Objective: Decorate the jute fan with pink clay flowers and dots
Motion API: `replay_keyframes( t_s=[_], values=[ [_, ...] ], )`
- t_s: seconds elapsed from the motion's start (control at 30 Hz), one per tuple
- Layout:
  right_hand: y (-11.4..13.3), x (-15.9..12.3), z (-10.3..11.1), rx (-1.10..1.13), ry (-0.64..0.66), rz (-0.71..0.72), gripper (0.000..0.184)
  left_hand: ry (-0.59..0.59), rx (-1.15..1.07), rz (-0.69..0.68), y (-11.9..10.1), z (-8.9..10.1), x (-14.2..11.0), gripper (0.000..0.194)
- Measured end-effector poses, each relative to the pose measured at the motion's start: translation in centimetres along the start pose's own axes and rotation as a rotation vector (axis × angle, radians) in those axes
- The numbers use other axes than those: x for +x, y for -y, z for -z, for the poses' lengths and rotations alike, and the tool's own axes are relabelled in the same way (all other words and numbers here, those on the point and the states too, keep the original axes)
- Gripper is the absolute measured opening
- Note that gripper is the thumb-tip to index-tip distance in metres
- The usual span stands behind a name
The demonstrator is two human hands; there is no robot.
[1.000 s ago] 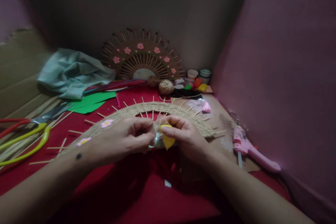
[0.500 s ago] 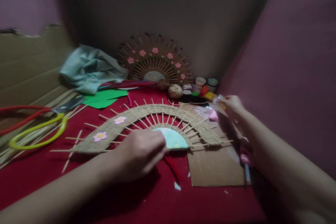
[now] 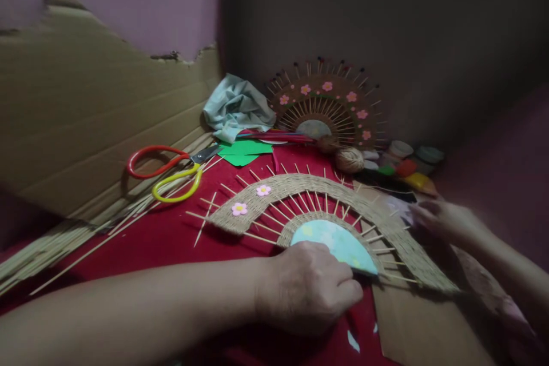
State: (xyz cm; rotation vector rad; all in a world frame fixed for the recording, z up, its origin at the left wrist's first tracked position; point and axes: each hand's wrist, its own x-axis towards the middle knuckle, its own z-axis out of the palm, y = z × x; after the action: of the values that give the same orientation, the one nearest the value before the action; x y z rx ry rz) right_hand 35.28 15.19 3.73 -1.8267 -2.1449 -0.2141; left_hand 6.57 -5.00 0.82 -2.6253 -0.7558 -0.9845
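A woven fan (image 3: 274,201) with thin stick ribs, two pink flowers and a pale blue half-round centre (image 3: 326,234) lies tilted across the red cloth and a cardboard sheet. My left hand (image 3: 317,286) is closed at the bottom edge of that centre, its fingers curled around it. At the fan's right side my right hand (image 3: 450,223) reaches down, blurred, with its fingertips drawn together. Whitish clear plastic (image 3: 400,206) lies right by those fingertips. What the right fingers hold is hidden.
Scissors (image 3: 171,174) with red and yellow handles rest on sticks (image 3: 94,234) at left. Behind are green sheets (image 3: 242,151), a crumpled cloth (image 3: 238,106), a second flowered fan (image 3: 317,103), twine (image 3: 349,160) and small jars (image 3: 398,151). The cardboard sheet (image 3: 412,320) lies at right.
The view has turned left, so things appear farther right. My right hand has come down from beside the colored lumps to the plastic by the fan. My left hand keeps hold of the fan.
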Motion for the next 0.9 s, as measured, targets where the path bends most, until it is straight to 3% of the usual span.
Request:
replay_keyframes(
  t_s=[0.17, 0.3, 0.4, 0.5, 0.6, 0.7, 0.8, 0.9],
  values=[
    [1.3, -1.2, -0.6, 0.025, 0.119, 0.09, 0.005, -0.041, 0.036, 0.021, 0.1, -0.2, -0.2, 0.009],
    [2.0, -1.3, 2.3, 0.084, 0.078, 0.026, 0.025, -0.056, 0.02, 0.089, 0.8, 0.8, 0.1, 0.015],
    [4.1, -3.2, 5.5, 0.245, 0.074, 0.037, 0.043, -0.107, -0.14, 0.28, 1.6, 2.2, 0.6, 0.019],
    [8.1, -6.5, 7.1, 0.727, 0.136, 0.193, 0.041, -0.144, -0.303, 0.612, 2.7, 3.3, 1.0, 0.016],
    [12.0, -9.6, 6.7, 0.854, 0.079, 0.41, 0.025, -0.218, -0.374, 0.813, 3.9, 3.9, 1.3, 0.015],
    [14.3, -11.6, 5.6, 0.944, -0.021, 0.477, 0.025, -0.291, -0.44, 0.932, 4.5, 4.2, 1.6, 0.016],
    [14.6, -12.5, 4.5, 0.992, -0.072, 0.487, 0.027, -0.292, -0.561, 1.001, 4.5, 4.5, 2.0, 0.015],
    [14.1, -13.0, 3.4, 1.086, 0.001, 0.402, 0.03, -0.232, -0.694, 1.006, 3.7, 4.5, 2.3, 0.015]
  ],
)
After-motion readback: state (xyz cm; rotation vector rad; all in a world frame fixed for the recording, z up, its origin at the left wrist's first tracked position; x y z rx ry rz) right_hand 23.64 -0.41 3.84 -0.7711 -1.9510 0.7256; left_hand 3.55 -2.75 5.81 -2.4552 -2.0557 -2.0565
